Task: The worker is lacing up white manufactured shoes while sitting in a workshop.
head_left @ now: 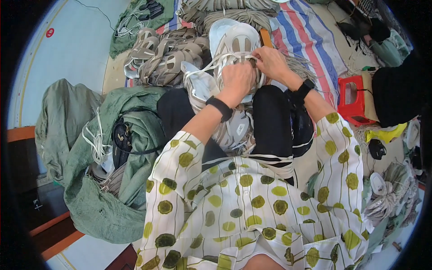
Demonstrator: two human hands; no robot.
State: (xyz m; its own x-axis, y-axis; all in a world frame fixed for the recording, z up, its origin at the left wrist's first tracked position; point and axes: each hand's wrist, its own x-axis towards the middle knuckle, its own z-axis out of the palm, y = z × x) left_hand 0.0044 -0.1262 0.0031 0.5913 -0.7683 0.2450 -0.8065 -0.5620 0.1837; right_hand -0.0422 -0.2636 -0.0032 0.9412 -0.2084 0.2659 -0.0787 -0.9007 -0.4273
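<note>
Head view: left hand (237,80) and right hand (271,63) pinch a white lace (202,69) on the shoe upper (238,42); keeping it taut seems wise.

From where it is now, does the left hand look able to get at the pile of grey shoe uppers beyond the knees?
Probably yes: the left hand rests on the white shoe upper, and the pile of grey shoe uppers lies just beside it with nothing between.
</note>
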